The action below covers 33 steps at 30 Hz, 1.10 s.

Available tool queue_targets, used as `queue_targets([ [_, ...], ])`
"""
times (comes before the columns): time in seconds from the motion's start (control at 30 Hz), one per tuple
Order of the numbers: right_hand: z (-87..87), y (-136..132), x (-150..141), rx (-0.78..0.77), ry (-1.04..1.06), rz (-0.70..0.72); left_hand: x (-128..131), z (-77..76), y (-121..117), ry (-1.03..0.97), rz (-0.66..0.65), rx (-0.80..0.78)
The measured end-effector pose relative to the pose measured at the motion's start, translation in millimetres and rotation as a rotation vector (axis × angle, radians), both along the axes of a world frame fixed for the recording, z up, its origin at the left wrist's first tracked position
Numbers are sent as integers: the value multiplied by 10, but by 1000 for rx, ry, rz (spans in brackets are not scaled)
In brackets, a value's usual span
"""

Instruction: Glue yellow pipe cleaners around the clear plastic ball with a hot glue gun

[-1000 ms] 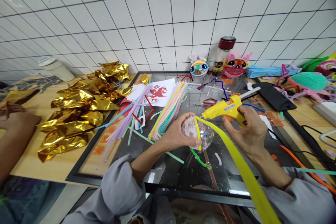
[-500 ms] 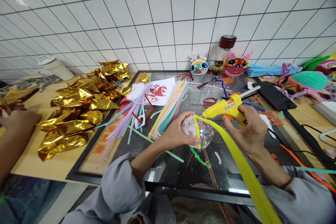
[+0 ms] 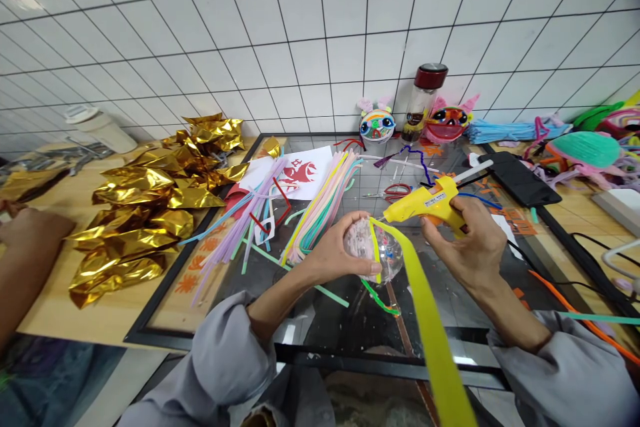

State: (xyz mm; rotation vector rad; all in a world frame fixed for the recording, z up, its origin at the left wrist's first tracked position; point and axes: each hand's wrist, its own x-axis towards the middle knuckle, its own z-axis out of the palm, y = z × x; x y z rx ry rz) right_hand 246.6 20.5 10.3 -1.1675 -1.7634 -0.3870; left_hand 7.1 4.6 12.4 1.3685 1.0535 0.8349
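Note:
My left hand point(image 3: 345, 250) is closed around a clear plastic ball point(image 3: 393, 255), its thumb pressing near the lower end of a yellow stripe on the ball. A long yellow strip point(image 3: 427, 320) runs from the top of the ball down toward me, its near end out of view. In my right hand point(image 3: 475, 240) is a yellow hot glue gun point(image 3: 425, 203), with a white glue stick point(image 3: 474, 171) poking out of its back. The gun's nozzle is close to the top of the ball, where the strip bends; contact there is hard to make out.
Bundled pastel strips point(image 3: 320, 210) and red-handled scissors point(image 3: 397, 193) lie beyond my hands. Crumpled gold foil point(image 3: 150, 193) is on the left, beside another person's arm point(image 3: 35, 247). A glass bottle point(image 3: 417, 107) and decorated balls stand by the wall; a black phone point(image 3: 525, 180) lies right.
The hanging part of the yellow strip has swung left. Both hands keep nearly the same hold on the ball and the glue gun.

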Motion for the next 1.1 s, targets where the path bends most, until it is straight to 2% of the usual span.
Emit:
queue_targets([
  [0.33,22,-4,0,28,-9,23,-1,-72,18,-52,-22,1],
  [1.1,31,-11,-7,31,-4,47,-11,-80,26,-53,-24,22],
])
